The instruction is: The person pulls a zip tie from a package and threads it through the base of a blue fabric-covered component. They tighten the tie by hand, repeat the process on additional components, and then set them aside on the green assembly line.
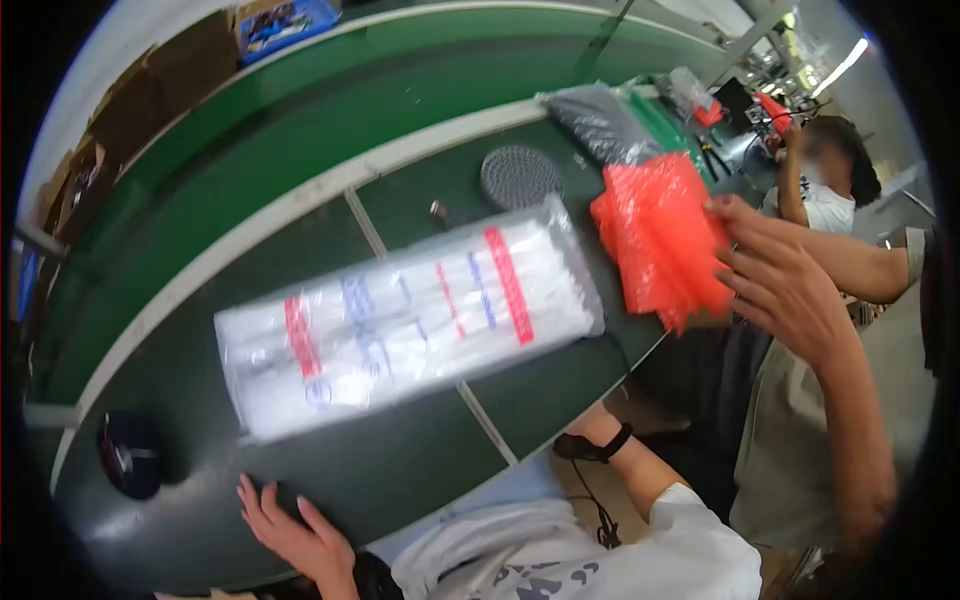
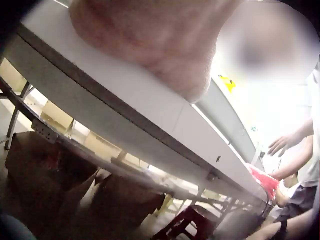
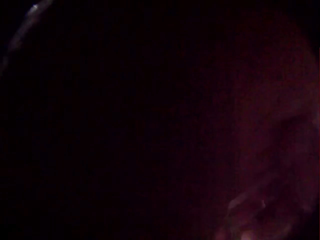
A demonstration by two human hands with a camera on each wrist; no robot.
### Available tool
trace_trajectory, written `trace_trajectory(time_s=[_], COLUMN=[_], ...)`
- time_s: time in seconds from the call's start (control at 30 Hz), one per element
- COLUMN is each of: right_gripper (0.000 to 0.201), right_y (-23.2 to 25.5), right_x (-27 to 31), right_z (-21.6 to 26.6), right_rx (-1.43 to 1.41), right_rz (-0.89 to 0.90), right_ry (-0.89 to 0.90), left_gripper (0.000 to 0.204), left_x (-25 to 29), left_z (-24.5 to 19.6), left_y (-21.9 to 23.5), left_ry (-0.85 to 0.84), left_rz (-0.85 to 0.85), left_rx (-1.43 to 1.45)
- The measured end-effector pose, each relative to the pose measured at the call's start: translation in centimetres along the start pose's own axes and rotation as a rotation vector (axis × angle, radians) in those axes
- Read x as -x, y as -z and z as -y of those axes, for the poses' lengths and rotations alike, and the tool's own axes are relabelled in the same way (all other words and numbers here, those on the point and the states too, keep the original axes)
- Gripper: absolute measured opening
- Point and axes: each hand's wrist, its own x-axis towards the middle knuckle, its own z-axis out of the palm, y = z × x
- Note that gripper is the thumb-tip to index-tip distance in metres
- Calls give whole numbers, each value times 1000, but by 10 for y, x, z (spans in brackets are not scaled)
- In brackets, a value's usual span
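Observation:
My left hand (image 1: 300, 535) rests on the dark green table near its front edge, fingers spread and nothing in them. In the left wrist view, the heel of this hand (image 2: 150, 45) lies at the tabletop. A clear plastic pack of long white pieces (image 1: 400, 330), printed in red and blue, lies across the table ahead of it. My right hand (image 1: 597, 424) is low at the table's front edge, its fingers hidden; I cannot tell whether it holds anything. The right wrist view is almost black.
Another person's hand (image 1: 790, 285) reaches to red bubble-wrap bags (image 1: 655, 235) on the right. Behind them lie a grey bubble-wrap bag (image 1: 605, 122) and pliers (image 1: 714, 162). A round grey mesh disc (image 1: 520, 178) sits beyond the pack, a dark rounded object (image 1: 130, 455) at left.

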Motion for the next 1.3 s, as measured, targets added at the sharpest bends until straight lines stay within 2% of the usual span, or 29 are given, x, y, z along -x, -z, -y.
trace_trajectory(time_s=[0.07, 0.1, 0.17, 0.2, 0.3, 0.37, 0.43, 0.47, 0.5, 0.53, 0.57, 0.63, 0.7, 0.8, 0.83, 0.9, 0.97, 1.03, 1.1, 1.13, 1.23, 1.3], right_gripper=[43, 39, 33, 32, 36, 34, 27, 29, 30, 30, 32, 33, 34, 34, 34, 34, 34, 34, 35, 36, 34, 36], right_y=[-16, 9, 27, 75, 136, 176, 214, 224, 238, 236, 226, 224, 217, 212, 210, 212, 212, 211, 208, 205, 197, 195], right_x=[-11, 79, 50, 40, 60, 78, 80, 75, 67, 48, 23, -19, -49, -82, -92, -108, -119, -129, -136, -144, -163, -168], right_z=[46, 34, 86, 106, 130, 141, 165, 179, 198, 209, 218, 245, 269, 298, 304, 314, 320, 325, 327, 324, 319, 320], right_rx=[-118, -39, -100, -119, -122, -415, -598, -675, -707, -780, -834, -986, -1076, -1093, -1090, -1102, -1093, -1086, -1093, -1165, -1220, -1164], right_rz=[93, 148, -90, 279, 604, 536, 344, 223, 173, 74, -64, 22, 87, 142, 143, 168, 196, 252, 282, 334, 432, 437], right_ry=[-4, -53, 98, -92, 12, 256, 424, 417, 314, 291, 406, 361, 405, 473, 495, 518, 511, 496, 443, 411, 341, 317], left_gripper=[41, 41, 41, 42, 41, 39, 36, 35, 34, 33, 32, 34, 54, 79, 82, 85, 91, 95, 99, 101, 104, 78], left_x=[-22, 46, 21, 18, 19, 19, 19, 21, 26, 27, 21, 0, -18, -50, -61, -79, -96, -115, -135, -145, -159, -168], left_z=[-17, -23, -18, -18, -17, -17, -16, -13, -11, -9, -7, 10, 4, 4, 15, 14, -4, -10, -11, -7, -18, -19], left_y=[30, 15, 21, 5, -2, -3, -3, -3, -1, -1, -2, -1, 35, 77, 82, 89, 94, 91, 81, 74, 54, 38], left_ry=[-16, 50, 27, 26, -5, 2, -28, -27, -42, -49, -56, -143, 10, -13, -97, -164, -74, -62, -127, -157, -174, -174], left_rz=[-70, 102, 34, -3, -56, -81, -81, -80, -70, -75, -93, 64, 347, 291, 353, 221, 138, 172, 332, 431, 343, 268], left_rx=[-3, 76, 36, 86, 130, 190, 237, 247, 275, 292, 311, 868, 1433, 1661, 1837, 1939, 1670, 1583, 1676, 1970, 2109, 1789])
